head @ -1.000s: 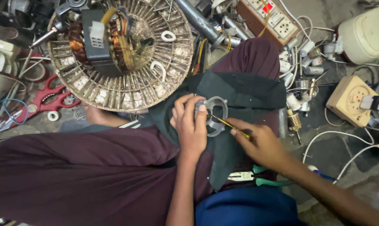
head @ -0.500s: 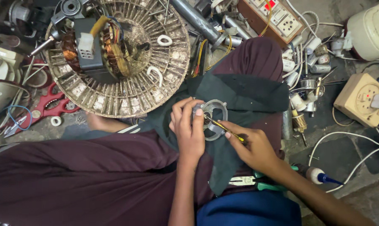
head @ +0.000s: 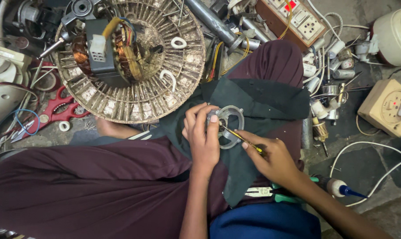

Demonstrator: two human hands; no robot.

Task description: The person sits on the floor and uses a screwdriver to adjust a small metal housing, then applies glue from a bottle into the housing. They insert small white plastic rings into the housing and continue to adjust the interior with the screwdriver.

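Left hand [head: 203, 138] fingers curl around a round metal bracket [head: 229, 126] resting on dark cloth [head: 262, 104] over the lap. Right hand [head: 271, 156], at 4 o'clock, pinches a thin screwdriver [head: 241, 139], tip on the bracket.

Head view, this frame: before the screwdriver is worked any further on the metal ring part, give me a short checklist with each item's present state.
1. Left hand holds the round metal bracket: ok, fingers wrap its left rim.
2. Right hand grips the yellow-handled screwdriver: ok.
3. Screwdriver tip seated in a screw: cannot tell, the tip is too small to see.
4. Bracket backed by the dark green cloth on the lap: ok.
5. Left fingertips clear of the tip: not ok, the thumb lies right beside it.
6. Pliers within reach: ok, they lie just below the right wrist.
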